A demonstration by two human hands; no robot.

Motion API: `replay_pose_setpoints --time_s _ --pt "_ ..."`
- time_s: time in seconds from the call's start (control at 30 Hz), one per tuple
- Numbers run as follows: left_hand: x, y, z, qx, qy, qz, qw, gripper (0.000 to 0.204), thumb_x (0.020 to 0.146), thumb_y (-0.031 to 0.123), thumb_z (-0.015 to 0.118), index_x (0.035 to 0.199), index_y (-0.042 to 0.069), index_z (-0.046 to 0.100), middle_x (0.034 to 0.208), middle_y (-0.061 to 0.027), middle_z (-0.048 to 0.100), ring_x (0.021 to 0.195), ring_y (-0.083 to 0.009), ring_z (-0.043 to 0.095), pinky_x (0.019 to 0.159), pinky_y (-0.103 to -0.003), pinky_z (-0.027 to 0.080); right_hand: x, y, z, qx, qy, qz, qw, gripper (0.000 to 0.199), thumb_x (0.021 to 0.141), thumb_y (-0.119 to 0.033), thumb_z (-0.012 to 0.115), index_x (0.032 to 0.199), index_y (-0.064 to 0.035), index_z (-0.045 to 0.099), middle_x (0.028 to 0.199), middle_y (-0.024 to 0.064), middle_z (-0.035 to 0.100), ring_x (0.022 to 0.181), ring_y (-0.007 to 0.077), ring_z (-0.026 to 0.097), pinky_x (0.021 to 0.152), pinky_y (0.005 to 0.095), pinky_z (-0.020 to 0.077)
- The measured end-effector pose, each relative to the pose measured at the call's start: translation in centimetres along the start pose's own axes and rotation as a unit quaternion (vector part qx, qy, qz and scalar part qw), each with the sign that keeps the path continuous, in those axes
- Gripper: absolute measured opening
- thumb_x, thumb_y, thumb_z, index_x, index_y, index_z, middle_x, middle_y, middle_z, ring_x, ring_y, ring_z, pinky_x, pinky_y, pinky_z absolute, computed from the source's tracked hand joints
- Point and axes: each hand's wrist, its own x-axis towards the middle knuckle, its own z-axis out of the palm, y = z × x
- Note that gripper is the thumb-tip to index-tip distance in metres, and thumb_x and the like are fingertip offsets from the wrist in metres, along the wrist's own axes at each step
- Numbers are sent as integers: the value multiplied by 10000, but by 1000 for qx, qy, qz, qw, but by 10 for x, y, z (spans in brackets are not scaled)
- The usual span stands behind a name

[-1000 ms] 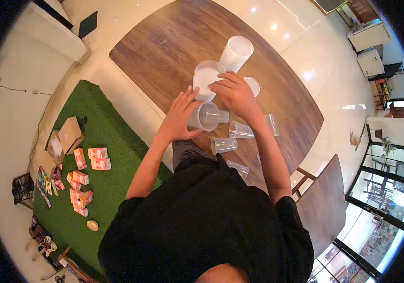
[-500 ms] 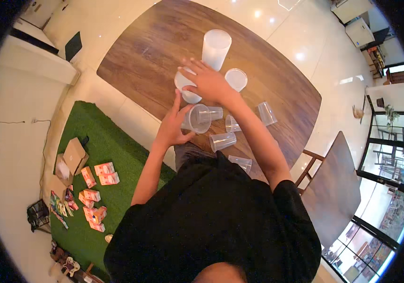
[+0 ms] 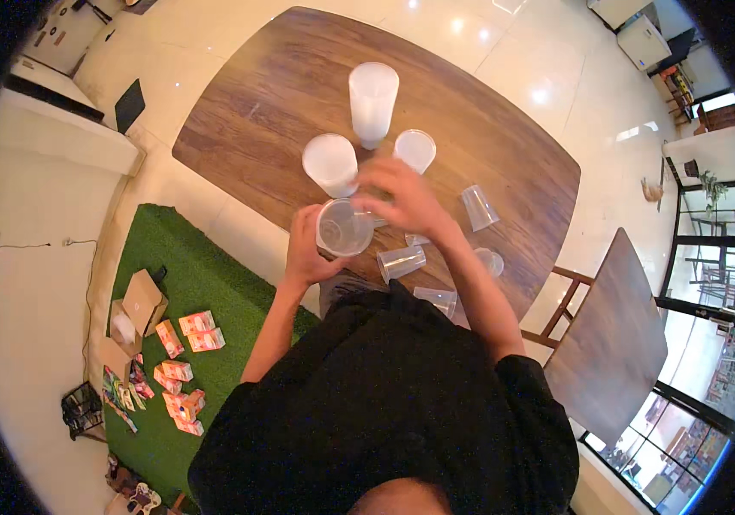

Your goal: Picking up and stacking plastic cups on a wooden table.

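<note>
One brown open cardboard box (image 3: 144,299) sits on a green turf mat (image 3: 234,296) at eight o'clock from the held cup, with orange-and-white cartons (image 3: 196,323) beside it. The person's left hand (image 3: 305,249) is wrapped around a clear round plastic cup (image 3: 346,227) at the near edge of a brown wooden counter (image 3: 256,112), the cup's mouth facing up. A short white cylindrical container (image 3: 330,161) stands at twelve o'clock, a tall white cylinder (image 3: 374,99) farther beyond. The right hand (image 3: 397,197), motion-blurred, is at two o'clock near the rim; whether it grips anything cannot be told. A white round-topped container (image 3: 415,151) is at one o'clock, and clear tumblers (image 3: 402,262) lie between three and four o'clock.
</note>
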Motion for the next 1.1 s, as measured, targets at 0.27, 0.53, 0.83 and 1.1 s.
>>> replay_pose_setpoints --time_s 0.27,0.53,0.83,1.1 --pt "13 17 50 -104 -163 -37 980 960 647 353 796 1410 59 293 1249 -178 437 1129 -351 478 965 -408 397 -119 4 17 45 49 59 996 191 749 -152 737 899 -61 660 883 105 647 878 282 597 809 384 453" --pt "17 17 76 -100 -247 -56 962 995 677 371 793 1446 103 222 1374 -202 360 1250 -327 413 1029 -406 354 -145 22 -25 -44 162 221 961 131 792 -134 680 886 -44 663 872 102 654 831 275 599 766 365 457" --pt "-13 -17 57 -328 -222 -235 887 819 722 331 776 1353 36 344 1217 -142 532 1114 -237 528 943 -364 421 -127 57 65 308 169 217 911 228 885 -111 567 1107 -78 611 1157 118 584 1030 212 563 873 340 459" --pt "-30 -27 39 -346 -211 -420 812 595 788 335 717 1249 58 463 1035 -46 571 956 -143 552 837 -301 445 -172 119 93 -345 -149 93 922 273 783 -111 553 1037 -139 650 1292 82 513 1293 310 361 1091 512 242"
